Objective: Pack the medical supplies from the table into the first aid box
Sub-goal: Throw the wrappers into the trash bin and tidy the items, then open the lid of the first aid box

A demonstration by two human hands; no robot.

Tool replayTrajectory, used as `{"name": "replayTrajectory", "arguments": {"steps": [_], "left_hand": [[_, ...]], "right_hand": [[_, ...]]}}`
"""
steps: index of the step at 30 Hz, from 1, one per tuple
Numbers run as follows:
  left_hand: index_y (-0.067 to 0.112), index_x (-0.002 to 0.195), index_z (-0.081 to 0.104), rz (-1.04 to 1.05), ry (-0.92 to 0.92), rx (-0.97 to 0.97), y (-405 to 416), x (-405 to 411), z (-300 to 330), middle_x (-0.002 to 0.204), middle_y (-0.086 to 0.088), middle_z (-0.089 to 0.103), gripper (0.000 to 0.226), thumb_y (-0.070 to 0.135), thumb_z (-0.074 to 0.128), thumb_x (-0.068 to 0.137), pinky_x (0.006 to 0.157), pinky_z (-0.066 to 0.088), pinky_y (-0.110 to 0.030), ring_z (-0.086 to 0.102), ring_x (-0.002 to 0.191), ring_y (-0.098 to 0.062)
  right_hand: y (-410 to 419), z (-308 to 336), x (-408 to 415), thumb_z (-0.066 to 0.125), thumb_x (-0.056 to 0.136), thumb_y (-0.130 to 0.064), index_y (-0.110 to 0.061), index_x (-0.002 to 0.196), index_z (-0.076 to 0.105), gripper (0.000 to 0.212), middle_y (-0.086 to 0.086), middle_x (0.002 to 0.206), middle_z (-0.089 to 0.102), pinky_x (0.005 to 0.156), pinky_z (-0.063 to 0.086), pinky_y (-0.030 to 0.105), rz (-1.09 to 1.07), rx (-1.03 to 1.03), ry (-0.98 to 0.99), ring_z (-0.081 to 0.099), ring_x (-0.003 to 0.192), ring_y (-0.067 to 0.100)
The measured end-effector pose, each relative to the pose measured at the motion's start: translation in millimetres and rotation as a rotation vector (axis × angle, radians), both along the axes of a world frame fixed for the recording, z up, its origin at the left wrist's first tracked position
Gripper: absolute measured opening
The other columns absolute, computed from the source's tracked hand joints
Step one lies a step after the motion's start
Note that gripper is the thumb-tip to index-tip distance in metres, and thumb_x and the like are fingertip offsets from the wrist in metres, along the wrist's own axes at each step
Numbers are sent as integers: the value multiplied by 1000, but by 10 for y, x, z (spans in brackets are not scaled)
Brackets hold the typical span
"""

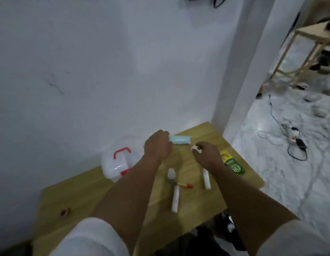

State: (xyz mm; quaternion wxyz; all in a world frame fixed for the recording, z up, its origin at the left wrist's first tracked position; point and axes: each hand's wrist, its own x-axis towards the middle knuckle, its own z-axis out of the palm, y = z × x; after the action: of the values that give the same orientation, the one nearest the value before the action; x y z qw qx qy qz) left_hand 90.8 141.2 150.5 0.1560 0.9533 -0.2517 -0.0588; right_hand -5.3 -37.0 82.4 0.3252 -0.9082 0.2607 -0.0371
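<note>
A clear plastic first aid box with a red handle and red latch stands at the table's back left, against the wall. My left hand is closed on the end of a light blue face mask pack near the back edge. Just to the right, my right hand pinches a small white item. On the wooden table lie a small white bottle, two white tubes, a yellow stick with a red tip and a green and yellow packet.
A small brown tape roll lies near the table's left front. The white wall runs right behind the table. To the right, the floor holds cables and a power strip, with a wooden frame farther back.
</note>
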Motion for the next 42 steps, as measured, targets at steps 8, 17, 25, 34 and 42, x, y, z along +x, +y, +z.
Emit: {"name": "replayTrajectory", "arguments": {"steps": [8, 17, 25, 34, 42], "left_hand": [[17, 141, 61, 445, -21, -16, 1745, 205, -404, 142, -8, 59, 49, 41, 58, 98, 100, 48, -43, 57, 129, -30], [24, 165, 23, 590, 109, -436, 2141, 413, -1778, 170, -7, 24, 79, 62, 48, 100, 121, 24, -44, 24, 156, -27], [24, 163, 29, 599, -23, -526, 2136, 198, -2014, 167, -7, 33, 76, 57, 54, 99, 118, 28, -38, 32, 151, -28], [28, 160, 36, 567, -21, -545, 2337, -713, -2002, 167, -3, 32, 77, 60, 60, 94, 116, 39, -52, 34, 150, -32], [26, 161, 35, 565, -66, -521, 2301, -1189, -2032, 168, -2, 31, 77, 61, 57, 96, 118, 32, -47, 31, 152, -29]], "right_hand": [[1449, -44, 896, 68, 93, -37, -14, 143, 55, 57, 15, 139, 57, 104, 42, 37, 431, 34, 15, 54, 129, 31], [2145, -941, 1292, 50, 102, -43, -8, 151, 38, 61, 24, 157, 24, 101, 47, 46, 410, -113, -79, 54, 126, 46], [2197, -1014, 963, 46, 103, -44, -7, 141, 49, 54, 22, 151, 32, 93, 46, 38, 403, -196, -101, 61, 116, 37], [2213, -1035, -32, 42, 103, -49, -11, 147, 45, 58, 22, 153, 34, 97, 46, 41, 469, -241, -128, 57, 122, 34], [2089, -1448, -494, 51, 103, -39, -13, 137, 63, 45, 12, 150, 49, 107, 47, 48, 562, -350, -531, 42, 140, 27]]}}
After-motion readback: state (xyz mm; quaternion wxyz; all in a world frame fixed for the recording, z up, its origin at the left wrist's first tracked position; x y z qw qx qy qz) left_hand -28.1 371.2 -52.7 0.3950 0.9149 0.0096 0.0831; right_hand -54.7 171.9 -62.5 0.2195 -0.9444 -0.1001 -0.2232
